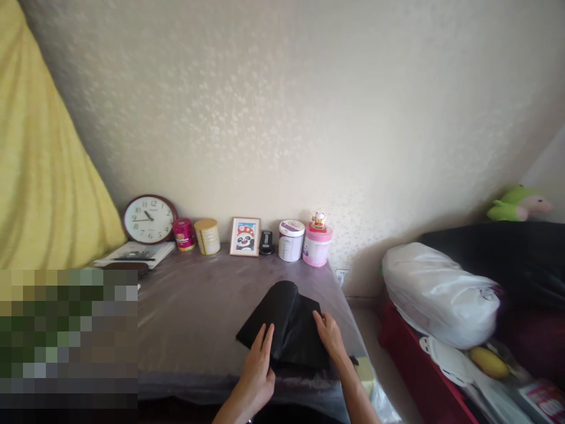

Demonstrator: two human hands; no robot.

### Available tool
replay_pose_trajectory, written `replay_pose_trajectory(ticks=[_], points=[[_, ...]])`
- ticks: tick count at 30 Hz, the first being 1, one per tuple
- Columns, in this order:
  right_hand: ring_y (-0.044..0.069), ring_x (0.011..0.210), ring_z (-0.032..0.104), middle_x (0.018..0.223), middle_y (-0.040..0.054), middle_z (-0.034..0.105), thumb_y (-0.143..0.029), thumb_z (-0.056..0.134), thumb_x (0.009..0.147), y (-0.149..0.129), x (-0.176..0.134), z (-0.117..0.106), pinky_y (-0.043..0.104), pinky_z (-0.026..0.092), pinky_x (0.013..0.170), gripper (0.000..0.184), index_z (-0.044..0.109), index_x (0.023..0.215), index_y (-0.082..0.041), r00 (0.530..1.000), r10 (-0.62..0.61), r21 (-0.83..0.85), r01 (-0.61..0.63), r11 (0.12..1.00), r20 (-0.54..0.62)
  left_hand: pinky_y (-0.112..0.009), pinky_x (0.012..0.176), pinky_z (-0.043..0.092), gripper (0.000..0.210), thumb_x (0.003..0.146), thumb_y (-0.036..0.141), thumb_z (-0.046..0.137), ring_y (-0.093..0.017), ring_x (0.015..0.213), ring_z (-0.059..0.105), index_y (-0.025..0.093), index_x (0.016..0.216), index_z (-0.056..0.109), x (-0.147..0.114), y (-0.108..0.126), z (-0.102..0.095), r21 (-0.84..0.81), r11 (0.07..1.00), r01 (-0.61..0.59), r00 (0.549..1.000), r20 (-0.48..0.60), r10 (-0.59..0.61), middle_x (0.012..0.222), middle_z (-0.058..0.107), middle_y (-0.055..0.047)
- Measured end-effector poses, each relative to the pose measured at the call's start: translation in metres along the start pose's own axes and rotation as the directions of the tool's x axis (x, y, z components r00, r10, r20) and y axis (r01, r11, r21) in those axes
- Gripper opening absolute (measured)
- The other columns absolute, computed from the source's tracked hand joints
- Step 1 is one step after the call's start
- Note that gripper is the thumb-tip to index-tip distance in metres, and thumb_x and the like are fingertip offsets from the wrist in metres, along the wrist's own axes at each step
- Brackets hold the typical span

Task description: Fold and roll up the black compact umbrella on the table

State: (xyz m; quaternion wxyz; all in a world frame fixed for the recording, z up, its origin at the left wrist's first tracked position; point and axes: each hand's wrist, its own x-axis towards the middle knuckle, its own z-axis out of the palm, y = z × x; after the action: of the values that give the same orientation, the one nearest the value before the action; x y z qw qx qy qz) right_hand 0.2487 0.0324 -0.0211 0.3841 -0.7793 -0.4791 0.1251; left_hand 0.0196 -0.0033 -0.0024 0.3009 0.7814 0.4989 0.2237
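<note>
A black, thin, folded sheet-like item [286,324] lies on the near right part of the covered table, with one flap raised in a rounded bulge. Whether it is cloth, a bag or paper I cannot tell. At its near edge my left hand [259,368] has its fingers over the raised flap and its thumb lower down, closed on it. My right hand [329,334] pinches the right side, with its fingertips partly hidden behind the black material.
Along the wall on the table [194,306] stand a clock [150,219], a magenta can [183,234], a yellow tin [207,237], a framed panda picture [245,237], a white tub [291,241] and a pink tub [316,247]. Right of a gap is a white plastic bag [436,291].
</note>
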Motion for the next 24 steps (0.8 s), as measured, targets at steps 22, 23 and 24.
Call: replay_pose_trajectory(ticks=[22,23,24], points=[[0.02,0.071,0.061,0.075,0.0084,0.068,-0.048,0.048,0.076,-0.095,0.017,0.023,0.027,0.046,0.062,0.042,0.064,0.086,-0.011,0.996,-0.087,0.434,0.062,0.899,0.037,-0.037,0.111,0.023,0.091,0.052,-0.003,0.042,-0.024,0.137,0.015,0.008,0.139,0.016,0.003,-0.013,0.024,0.169,0.985,-0.043,0.995,-0.08,0.058,0.149,0.009,-0.017],[0.02,0.071,0.062,0.077,0.0088,0.069,-0.046,0.047,0.076,-0.098,0.019,0.029,0.027,0.047,0.063,0.041,0.064,0.089,-0.01,0.996,-0.077,0.423,0.049,0.905,0.049,-0.038,0.111,0.023,0.091,0.052,-0.002,0.043,-0.024,0.137,0.014,0.008,0.138,0.018,0.004,-0.015,0.026,0.175,0.983,-0.045,0.994,-0.092,0.062,0.149,0.01,-0.017],[0.02,0.072,0.063,0.078,0.0089,0.069,-0.044,0.047,0.077,-0.1,0.02,0.036,0.027,0.048,0.063,0.04,0.063,0.091,-0.011,0.996,-0.066,0.408,0.035,0.912,0.062,-0.038,0.111,0.023,0.091,0.051,-0.001,0.043,-0.025,0.137,0.014,0.008,0.138,0.02,0.004,-0.017,0.028,0.181,0.983,-0.046,0.993,-0.099,0.064,0.149,0.011,-0.017]])
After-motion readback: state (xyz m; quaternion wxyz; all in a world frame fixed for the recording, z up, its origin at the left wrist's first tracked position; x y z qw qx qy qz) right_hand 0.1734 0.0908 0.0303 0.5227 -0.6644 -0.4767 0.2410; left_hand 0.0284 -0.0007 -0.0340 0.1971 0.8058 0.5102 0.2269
